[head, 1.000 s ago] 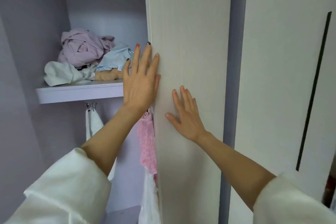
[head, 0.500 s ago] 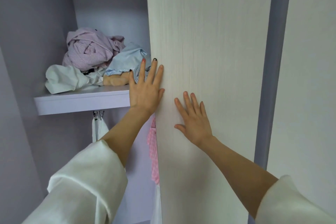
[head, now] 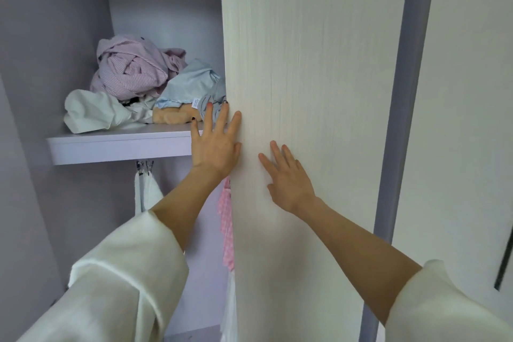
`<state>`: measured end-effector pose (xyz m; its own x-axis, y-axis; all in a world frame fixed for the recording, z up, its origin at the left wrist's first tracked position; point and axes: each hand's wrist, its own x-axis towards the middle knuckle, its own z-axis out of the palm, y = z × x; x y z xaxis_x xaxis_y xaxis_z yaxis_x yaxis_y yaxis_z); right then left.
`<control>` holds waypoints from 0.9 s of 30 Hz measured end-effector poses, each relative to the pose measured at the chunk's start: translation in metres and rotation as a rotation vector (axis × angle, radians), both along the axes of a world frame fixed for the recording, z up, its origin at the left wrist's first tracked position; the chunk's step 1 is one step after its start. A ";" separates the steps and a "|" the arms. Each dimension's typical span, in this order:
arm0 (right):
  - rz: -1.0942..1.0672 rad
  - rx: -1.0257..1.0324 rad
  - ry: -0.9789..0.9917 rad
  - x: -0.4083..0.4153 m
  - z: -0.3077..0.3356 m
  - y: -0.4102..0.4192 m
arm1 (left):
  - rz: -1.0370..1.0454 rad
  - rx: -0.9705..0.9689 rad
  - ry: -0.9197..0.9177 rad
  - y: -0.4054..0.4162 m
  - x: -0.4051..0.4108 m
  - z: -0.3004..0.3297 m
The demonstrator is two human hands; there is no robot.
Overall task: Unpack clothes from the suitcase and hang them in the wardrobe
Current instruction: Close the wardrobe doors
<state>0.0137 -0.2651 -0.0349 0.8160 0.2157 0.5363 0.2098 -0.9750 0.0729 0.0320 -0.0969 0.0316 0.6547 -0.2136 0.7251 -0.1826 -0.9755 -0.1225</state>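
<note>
Left hand (head: 215,144) flat at left edge of wardrobe door (head: 311,91), fingers straight and spread, holding nothing. Right hand (head: 288,178) flat on door face just right of it, fingers straight, slightly apart. Crumpled clothes (head: 133,75) on shelf (head: 116,144) lie just beyond left fingertips (pink striped, pale blue, white). Below left wrist, pink checked garment (head: 226,225) hangs at door edge; white garment (head: 145,194) hangs on clips further left.

The wardrobe door (head: 305,64) hides most of the pink checked garment (head: 226,230) and the shelf's (head: 119,144) right end.
</note>
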 end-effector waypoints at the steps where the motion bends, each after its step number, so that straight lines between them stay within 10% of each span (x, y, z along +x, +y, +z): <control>1: 0.018 -0.004 0.036 -0.010 -0.004 -0.001 | 0.010 -0.022 0.027 0.004 -0.010 -0.007; 22: 0.874 0.498 0.401 -0.220 -0.138 0.254 | 0.519 0.119 -0.150 0.227 -0.352 -0.116; 27: 0.905 0.564 0.453 -0.255 -0.131 0.304 | 0.554 -0.192 -0.205 0.278 -0.384 -0.120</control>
